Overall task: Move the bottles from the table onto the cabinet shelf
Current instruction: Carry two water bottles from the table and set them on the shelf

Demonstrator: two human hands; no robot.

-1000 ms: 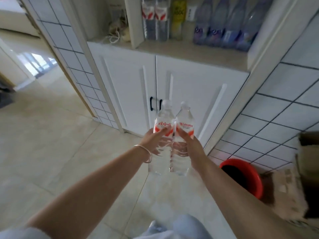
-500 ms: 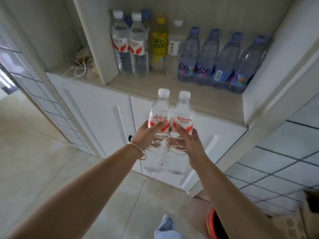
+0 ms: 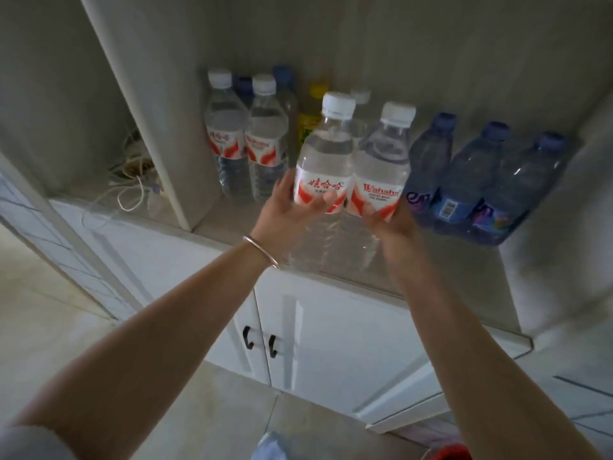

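You are holding two clear water bottles, one in each hand, and you are lifting them up to the cabinet shelf (image 3: 232,227). A second ago they were hanging low in front of the white doors (image 3: 331,333). Half a second ago they were just under the shelf edge. Now their bottoms are sitting right at that edge, or just above it; I cannot tell which.

Your left hand (image 3: 292,210) is gripping the left bottle (image 3: 323,167), with your thumb lying across its red and white label. Your right hand (image 3: 391,224) is gripping the right bottle (image 3: 381,174), with its fingers curling round the lower part. The two bottles are touching side by side, standing up straight between your hands.

Past your left fingers, two more red-label bottles (image 3: 245,144) are already standing on the shelf. A yellow bottle (image 3: 310,122) is peeking out right behind the ones you are holding. Past your right fingers, blue bottles (image 3: 471,180) are standing in a row.

This means you are getting close to the end of this trip. I think the next thing is to push both bottles in a little and set them down in the bare spot just beyond your fingertips. Go slowly, because the other bottles are standing near on both sides and could tip if you bump them
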